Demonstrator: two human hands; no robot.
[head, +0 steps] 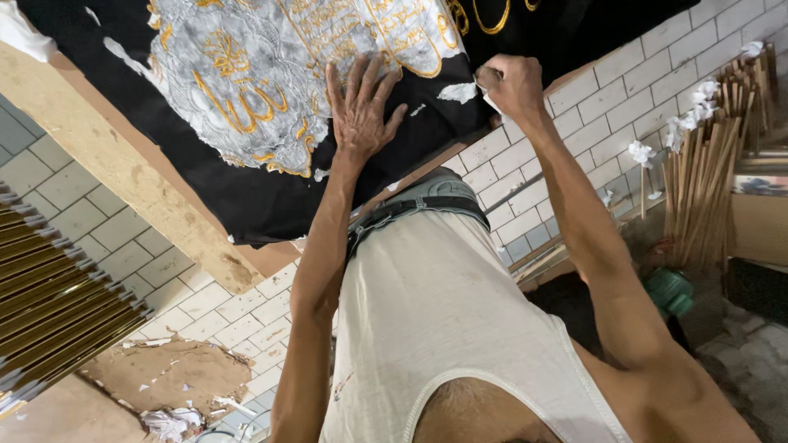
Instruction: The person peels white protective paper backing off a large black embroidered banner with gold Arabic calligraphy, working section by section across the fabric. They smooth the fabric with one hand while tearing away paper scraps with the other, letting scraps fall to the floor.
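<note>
The black cloth (271, 197) with its raised silver and gold panel (271, 74) lies spread on the wooden counter (123, 176) in front of you, and most of its dark surface looks already bare of white paper. Your left hand (361, 111) rests flat on the panel's lower edge, fingers spread, while your right hand (510, 82) has its fingers pinched on a white paper strip (486, 97) at the cloth's edge. By my judgement, only small paper scraps (457, 92) remain beside it.

Wooden table (123, 176) under black cloth (271, 205) with silver-gold embroidery (263, 74).
</note>
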